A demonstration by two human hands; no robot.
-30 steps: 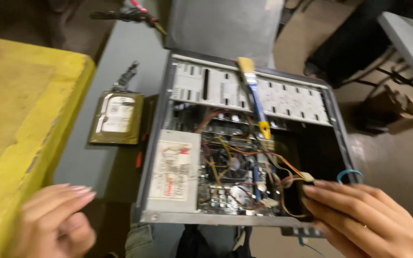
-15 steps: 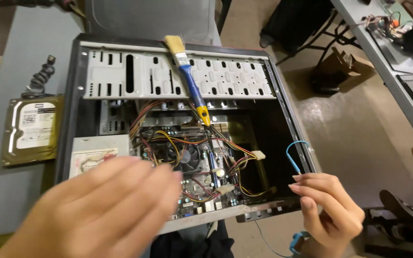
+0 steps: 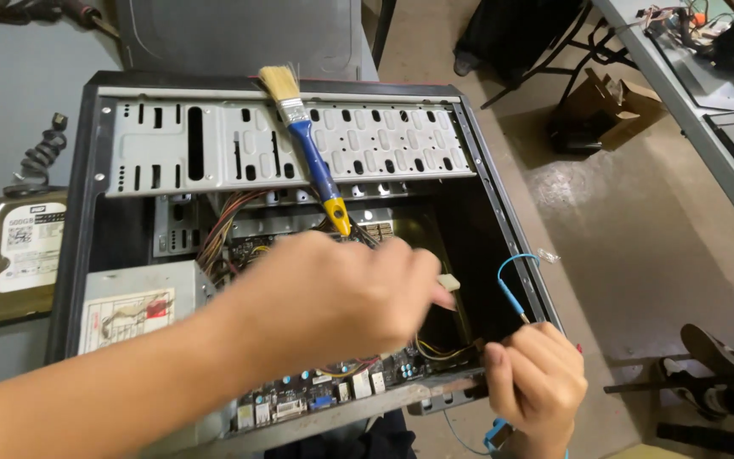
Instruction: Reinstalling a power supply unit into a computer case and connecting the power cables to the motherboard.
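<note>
The left hand (image 3: 341, 297) reaches into the open black desktop computer case (image 3: 503, 221), over the tangle of coloured wires; whether its grip is closed on anything cannot be told. The right hand (image 3: 537, 378) rests on the case's near right corner, fingers curled beside a thin blue wire (image 3: 510, 280). A blue-handled paintbrush (image 3: 307, 153) lies across the metal drive bay. A hard drive (image 3: 19, 255) sits on the grey surface (image 3: 10, 93), left of the case.
</note>
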